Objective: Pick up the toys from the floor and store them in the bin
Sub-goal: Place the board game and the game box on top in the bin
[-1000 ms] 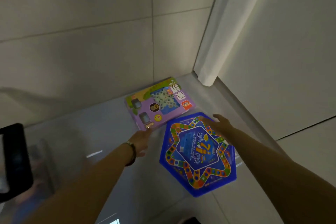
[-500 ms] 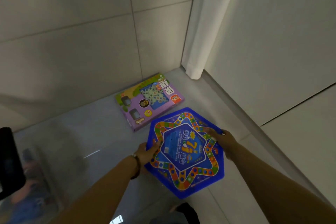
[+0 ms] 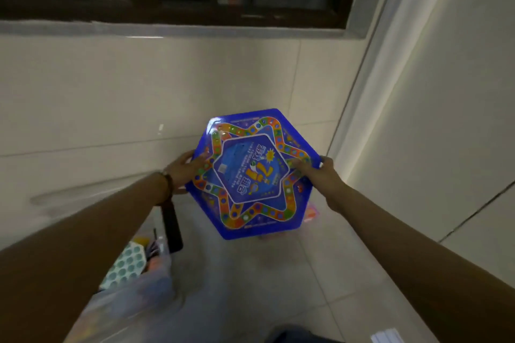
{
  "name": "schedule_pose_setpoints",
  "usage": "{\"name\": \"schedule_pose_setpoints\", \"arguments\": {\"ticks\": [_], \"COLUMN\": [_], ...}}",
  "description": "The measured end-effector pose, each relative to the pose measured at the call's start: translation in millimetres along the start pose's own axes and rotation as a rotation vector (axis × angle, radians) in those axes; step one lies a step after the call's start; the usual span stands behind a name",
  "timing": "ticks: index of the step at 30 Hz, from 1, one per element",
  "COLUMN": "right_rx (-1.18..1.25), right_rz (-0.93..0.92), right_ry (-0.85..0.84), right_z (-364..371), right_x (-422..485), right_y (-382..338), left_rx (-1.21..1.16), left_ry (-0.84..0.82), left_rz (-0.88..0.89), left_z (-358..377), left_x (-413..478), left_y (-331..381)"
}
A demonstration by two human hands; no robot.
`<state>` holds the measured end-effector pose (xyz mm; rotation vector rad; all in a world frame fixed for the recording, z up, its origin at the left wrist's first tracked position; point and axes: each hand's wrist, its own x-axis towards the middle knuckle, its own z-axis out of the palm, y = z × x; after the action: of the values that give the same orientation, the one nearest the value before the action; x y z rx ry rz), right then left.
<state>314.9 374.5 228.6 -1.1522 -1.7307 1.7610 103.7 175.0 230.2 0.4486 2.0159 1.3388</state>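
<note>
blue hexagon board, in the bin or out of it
Out: left hand and right hand hold the blue hexagon board by its edges, away from the bin.

The floor is laid with large pale grey tiles, glossy enough to carry a faint sheen, and thin grout lines are seen running across it. At the lower left a clear plastic bin is stood directly on the tiles, with a black latch raised at its far end; coloured toys are seen through its wall, though blur keeps most from being made out. Further back, near the right-hand wall, a pink item is laid flat on the tiles, largely hidden from view. At the bottom right edge a pale striped object is cut off by the frame.
</note>
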Motion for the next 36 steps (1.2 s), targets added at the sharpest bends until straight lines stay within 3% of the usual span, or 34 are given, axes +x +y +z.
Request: {"name": "schedule_pose_setpoints", "arguments": {"ticks": [6, 13, 22, 27, 32, 36], "right_rx": [-0.075, -0.116, -0.242, -0.376, -0.52, -0.645], "right_rz": [-0.167, -0.073, 0.096, 0.248, 0.293, 0.26], "right_ry": [-0.272, -0.459, -0.633, -0.644, -0.546, -0.518], "right_z": [155.7, 298.9, 379.8, 400.3, 420.1, 426.6], "right_x": [-38.7, -59.0, -39.9, -25.1, 0.7, 5.7], "right_y": [-50.4, -5.3, 109.1, 164.0, 189.0, 202.4], "left_rx": [-0.084, -0.159, -0.144, -0.013, 0.101, 0.278], "left_ry": [0.282, 0.497, 0.509, 0.477, 0.42, 0.439], "left_rz": [-0.025, -0.12, -0.072, -0.195, -0.423, -0.494], "left_z": [-163.9, -270.4, -288.1, -274.5, -277.9, -269.5], "left_x": [-59.7, -89.9, -75.4, -45.4, -8.1, 4.6], "left_y": [-36.9, -135.8, -259.0, -308.3, -324.1, -342.4]}}
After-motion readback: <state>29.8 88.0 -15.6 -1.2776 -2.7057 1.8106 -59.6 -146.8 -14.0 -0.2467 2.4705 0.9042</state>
